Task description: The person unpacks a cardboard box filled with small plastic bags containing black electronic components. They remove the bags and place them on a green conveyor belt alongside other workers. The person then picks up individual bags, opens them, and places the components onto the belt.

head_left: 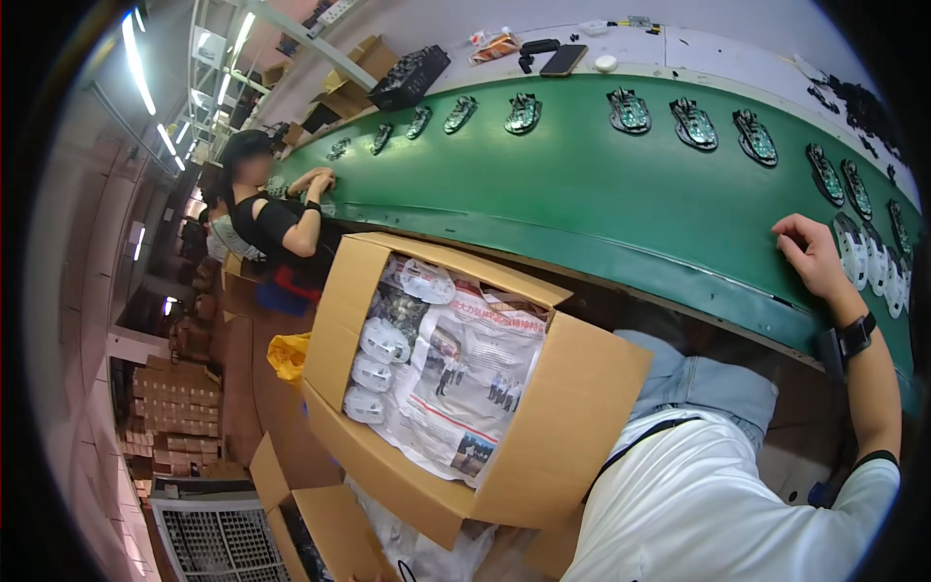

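Observation:
My right hand [811, 254] rests at the near edge of the green conveyor belt [582, 194], fingers loosely bent and the thumb apart from them, holding nothing that I can see. A dark watch-like band [855, 336] is on its wrist. Just beyond the hand, white plastic shells [851, 250] lie in a row on the belt. Dark shells with green circuit boards [754, 138] are spaced out along the belt's far side. My left hand is not in view. An open cardboard box [572, 407] stands beside my legs, with printed newspaper [475, 378] and clear-wrapped white parts [384, 341] inside.
A co-worker [272, 213] in black leans on the belt's far left end. Behind the belt, a ledge bears a phone [563, 60], a black crate [411, 78] and loose black parts [868, 107]. A second open box [339, 524], a yellow bag [288, 356] and stacked cartons [175, 407] are lower left.

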A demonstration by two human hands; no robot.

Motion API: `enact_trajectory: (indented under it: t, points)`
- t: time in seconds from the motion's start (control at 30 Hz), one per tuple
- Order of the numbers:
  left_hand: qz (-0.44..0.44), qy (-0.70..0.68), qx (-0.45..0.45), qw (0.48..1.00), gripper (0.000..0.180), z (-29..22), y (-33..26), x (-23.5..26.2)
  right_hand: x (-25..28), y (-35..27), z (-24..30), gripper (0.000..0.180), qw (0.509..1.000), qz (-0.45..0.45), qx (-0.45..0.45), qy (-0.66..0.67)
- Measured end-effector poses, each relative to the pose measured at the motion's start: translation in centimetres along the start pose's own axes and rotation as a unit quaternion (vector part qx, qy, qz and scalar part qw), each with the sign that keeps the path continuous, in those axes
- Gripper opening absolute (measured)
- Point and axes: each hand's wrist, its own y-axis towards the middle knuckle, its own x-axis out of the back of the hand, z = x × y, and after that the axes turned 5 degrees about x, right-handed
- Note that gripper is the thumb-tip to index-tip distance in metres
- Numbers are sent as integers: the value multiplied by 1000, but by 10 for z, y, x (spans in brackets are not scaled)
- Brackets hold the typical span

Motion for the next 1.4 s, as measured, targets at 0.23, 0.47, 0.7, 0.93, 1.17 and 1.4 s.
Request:
enact_trajectory:
  t: [0.23, 0.47, 0.7, 0.93, 1.17, 1.4]
  points:
    - [19, -127, -9, 992, 63, -54, -7, 21, 2, 41, 17, 17, 984, 29, -72, 159]
    - [105, -453, 19, 885, 72, -141, -82, 11, -139, 104, 180, 21, 883, 273, 73, 375]
    - [197, -490, 34, 848, 65, -161, -224, -28, -276, 84, 345, 108, 739, 540, 53, 398]
    - [288, -414, 42, 863, 37, -134, -322, -77, -327, 50, 469, 102, 674, 431, -177, 574]
    - [338, -435, 10, 834, 39, -106, -331, -93, -331, 47, 463, 77, 695, 340, -277, 570]
    - [268, -88, -207, 937, 52, -43, -283, -104, -352, 63, 483, 102, 738, 188, -324, 561]
